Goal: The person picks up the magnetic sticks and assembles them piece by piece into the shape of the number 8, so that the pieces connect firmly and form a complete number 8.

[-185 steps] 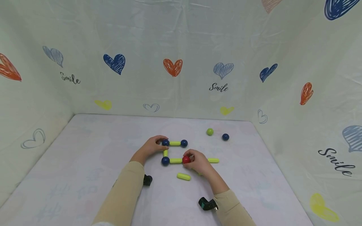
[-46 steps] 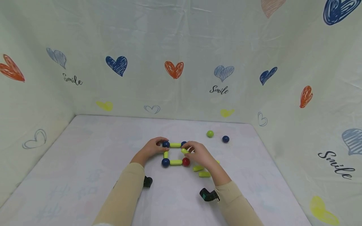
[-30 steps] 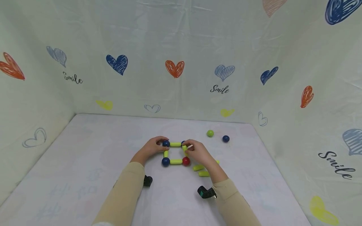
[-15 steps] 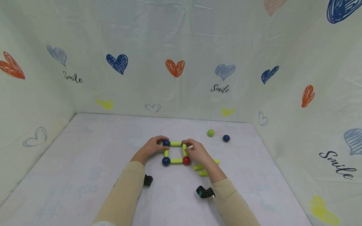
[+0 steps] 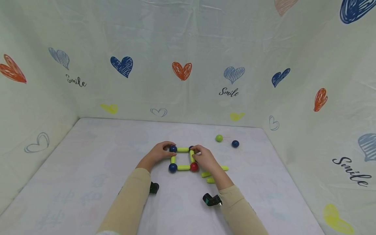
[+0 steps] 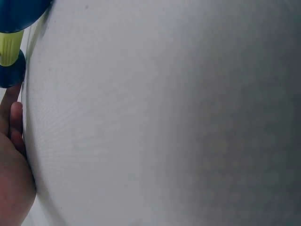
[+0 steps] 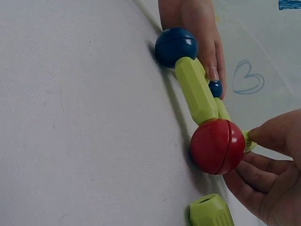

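Yellow-green magnetic building rods and balls form a four-sided frame on the table. A blue ball at its far left corner sits between the thumb and fingers of my left hand. My right hand pinches the right-side rod, which runs from the red ball to the far right blue ball, partly covered by fingertips. Another blue ball marks the near left corner. In the right wrist view, the red ball stands close to my right fingers.
Loose yellow-green rods lie beside and partly beneath my right wrist. Farther back on the right are a green ball and a blue ball. A heart-printed curtain rises behind the white table.
My right hand earlier held the red ball, then brought a tilted rod to the frame's right side. That rod now lines up between the red and far right blue balls. My left hand stayed put.
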Available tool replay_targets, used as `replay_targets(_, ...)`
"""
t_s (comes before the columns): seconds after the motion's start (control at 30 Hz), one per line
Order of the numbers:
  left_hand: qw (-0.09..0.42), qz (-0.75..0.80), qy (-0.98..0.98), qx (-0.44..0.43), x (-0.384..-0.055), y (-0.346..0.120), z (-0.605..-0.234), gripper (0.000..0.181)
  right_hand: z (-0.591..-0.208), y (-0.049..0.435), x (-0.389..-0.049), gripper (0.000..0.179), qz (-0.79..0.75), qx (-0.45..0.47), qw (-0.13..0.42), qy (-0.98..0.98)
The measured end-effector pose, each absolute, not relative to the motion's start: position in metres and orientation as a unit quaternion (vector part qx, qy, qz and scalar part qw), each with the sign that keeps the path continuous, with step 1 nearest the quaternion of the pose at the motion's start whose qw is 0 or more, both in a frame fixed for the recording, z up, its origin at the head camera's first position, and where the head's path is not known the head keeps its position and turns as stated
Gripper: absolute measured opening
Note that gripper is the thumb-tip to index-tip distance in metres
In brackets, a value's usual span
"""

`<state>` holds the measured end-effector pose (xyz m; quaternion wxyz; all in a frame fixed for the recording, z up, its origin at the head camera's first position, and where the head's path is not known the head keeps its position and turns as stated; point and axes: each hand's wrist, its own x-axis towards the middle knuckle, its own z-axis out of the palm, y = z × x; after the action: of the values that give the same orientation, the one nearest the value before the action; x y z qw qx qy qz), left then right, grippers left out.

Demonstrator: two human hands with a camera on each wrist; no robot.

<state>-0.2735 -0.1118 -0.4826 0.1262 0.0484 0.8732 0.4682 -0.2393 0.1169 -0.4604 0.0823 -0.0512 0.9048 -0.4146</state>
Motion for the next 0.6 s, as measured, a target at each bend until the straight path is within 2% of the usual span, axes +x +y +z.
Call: replay_targets(0.6, 0.129, 0.47, 0.872, 0.043, -0.2742, -0.1104, -0.4841, 0.048, -0.4637, 0.1177, -0.2378, 0.026, -0.432, -0.021, 0.066, 0.899)
